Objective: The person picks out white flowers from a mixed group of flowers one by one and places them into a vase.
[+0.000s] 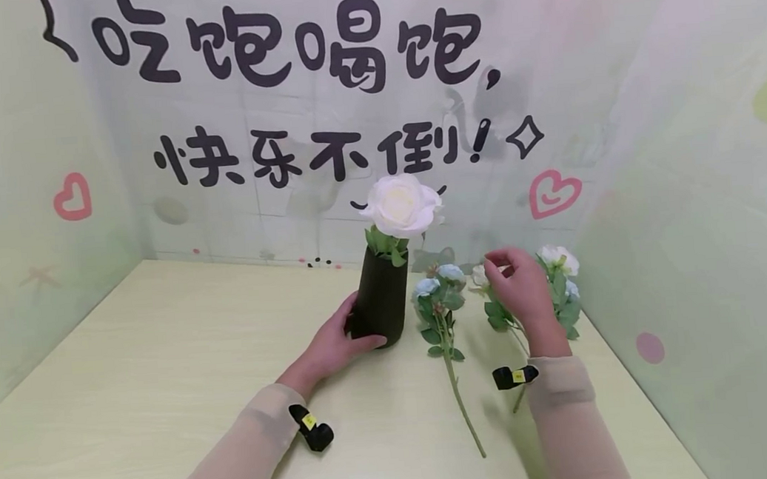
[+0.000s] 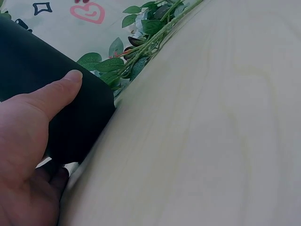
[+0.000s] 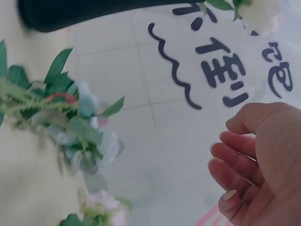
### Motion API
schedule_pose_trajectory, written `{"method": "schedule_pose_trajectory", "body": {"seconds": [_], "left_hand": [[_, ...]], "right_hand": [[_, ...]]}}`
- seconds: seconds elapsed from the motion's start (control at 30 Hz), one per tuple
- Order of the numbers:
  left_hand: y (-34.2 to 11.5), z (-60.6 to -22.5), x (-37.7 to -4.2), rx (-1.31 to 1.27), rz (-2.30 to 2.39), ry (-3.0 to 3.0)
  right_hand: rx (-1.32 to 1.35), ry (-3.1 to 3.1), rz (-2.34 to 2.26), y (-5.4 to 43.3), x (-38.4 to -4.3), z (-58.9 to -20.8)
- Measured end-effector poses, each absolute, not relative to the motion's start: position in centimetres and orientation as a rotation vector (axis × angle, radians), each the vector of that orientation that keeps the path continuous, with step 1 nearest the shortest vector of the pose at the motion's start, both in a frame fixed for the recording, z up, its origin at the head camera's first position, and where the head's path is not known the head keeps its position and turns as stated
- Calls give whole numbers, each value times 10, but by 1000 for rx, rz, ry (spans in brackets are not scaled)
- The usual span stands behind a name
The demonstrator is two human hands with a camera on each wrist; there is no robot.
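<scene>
A black vase [image 1: 381, 295] stands on the table with a large white flower [image 1: 401, 205] and green leaves rising from its mouth. My left hand [image 1: 337, 344] grips the vase low down; in the left wrist view the thumb lies along its dark side [image 2: 89, 113]. Over the flower stems at the right, my right hand [image 1: 523, 289] is raised with loosely bent fingers and holds nothing. In the right wrist view that hand [image 3: 263, 160] is apart from the flowers. A blue flower stem [image 1: 445, 332] lies between the vase and the right hand.
White and blue flowers [image 1: 561, 260] on leafy stems lie at the table's right side, partly hidden by my right hand. The pale wooden table [image 1: 166, 381] meets printed cloth walls [image 1: 705, 247] at the back and both sides.
</scene>
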State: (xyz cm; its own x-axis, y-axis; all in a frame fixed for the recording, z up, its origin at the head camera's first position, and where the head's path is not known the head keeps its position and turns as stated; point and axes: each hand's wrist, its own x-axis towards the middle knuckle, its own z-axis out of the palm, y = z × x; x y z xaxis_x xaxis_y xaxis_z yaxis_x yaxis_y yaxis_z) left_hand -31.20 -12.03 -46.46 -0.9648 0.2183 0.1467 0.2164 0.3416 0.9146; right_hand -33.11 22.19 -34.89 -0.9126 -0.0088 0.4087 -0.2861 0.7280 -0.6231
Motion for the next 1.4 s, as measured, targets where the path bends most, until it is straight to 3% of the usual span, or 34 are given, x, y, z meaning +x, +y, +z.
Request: {"method": "schedule_pose_trajectory", "body": {"seconds": [0.43,0.7,1.4], "left_hand": [[-117,-466,-313,438,1747,2580],[-117,-467,-313,419,1749,2573],[-121,-464,-312,420,1746,2576]], "right_hand": [[4,-2797,673,261,-344,-382],[-115,-2964,610,284,-373,-425],[-170,-2954,543,259,-355,-420]]}}
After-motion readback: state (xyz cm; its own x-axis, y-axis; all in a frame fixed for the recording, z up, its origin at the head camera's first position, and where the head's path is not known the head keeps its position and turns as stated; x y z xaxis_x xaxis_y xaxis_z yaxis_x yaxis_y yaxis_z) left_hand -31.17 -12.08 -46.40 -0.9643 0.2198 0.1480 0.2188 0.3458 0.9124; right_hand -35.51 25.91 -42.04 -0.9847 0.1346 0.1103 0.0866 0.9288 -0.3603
